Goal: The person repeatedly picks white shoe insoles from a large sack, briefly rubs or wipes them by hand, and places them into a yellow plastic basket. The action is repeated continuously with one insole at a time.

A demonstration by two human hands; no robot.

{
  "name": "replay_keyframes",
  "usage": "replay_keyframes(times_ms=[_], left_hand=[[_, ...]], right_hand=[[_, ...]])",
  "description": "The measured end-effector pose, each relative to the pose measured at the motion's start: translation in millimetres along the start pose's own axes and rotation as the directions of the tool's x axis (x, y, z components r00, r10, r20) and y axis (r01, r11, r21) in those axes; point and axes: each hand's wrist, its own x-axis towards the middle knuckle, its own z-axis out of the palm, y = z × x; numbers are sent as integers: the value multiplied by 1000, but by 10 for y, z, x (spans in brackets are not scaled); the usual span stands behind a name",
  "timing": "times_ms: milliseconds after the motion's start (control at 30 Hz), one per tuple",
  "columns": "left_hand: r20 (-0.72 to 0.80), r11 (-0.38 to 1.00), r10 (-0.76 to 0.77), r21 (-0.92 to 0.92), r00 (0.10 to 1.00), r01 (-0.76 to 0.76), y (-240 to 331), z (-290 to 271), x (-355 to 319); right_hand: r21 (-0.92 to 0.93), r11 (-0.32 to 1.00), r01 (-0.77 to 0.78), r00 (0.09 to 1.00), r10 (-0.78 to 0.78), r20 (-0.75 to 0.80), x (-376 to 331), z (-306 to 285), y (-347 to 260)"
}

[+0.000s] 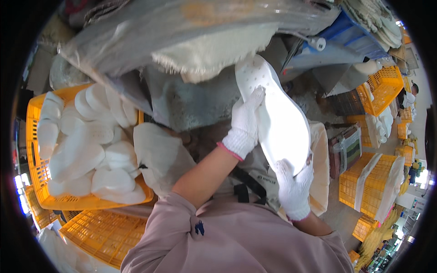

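A white foam shoe sole (283, 120) is held out in front of me, tilted, with its far end up by a frayed cream cloth edge (205, 57). Small round dots mark that far part, and bright glare washes out the middle. My left hand (246, 119), in a white knit glove with a pink cuff, is closed on the sole's left edge. On the near end, my gloved right hand (295, 189) grips the rim with the thumb on top. Whether the far tip touches the cloth, I cannot tell.
At left stands a yellow crate (33, 136) heaped with white soles (75, 152), above another yellow crate (107, 232). Plastic-wrapped grey machinery (136, 34) spans the top. A blue bin (353, 36) is at the far right. More yellow crates (364, 184) line the right side.
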Motion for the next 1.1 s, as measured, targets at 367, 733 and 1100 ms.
replay_keyframes(times_ms=[367,733,1100], left_hand=[[-14,990,-65,126,998,66,613,-390,1189],[121,345,121,926,985,-156,1297,-772,-176],[-210,935,302,254,930,-247,157,120,791]], right_hand=[[-406,687,603,795,-558,237,1452,710,290],[-42,979,199,951,-183,249,2167,1288,199],[76,996,54,998,-55,9,1354,663,245]])
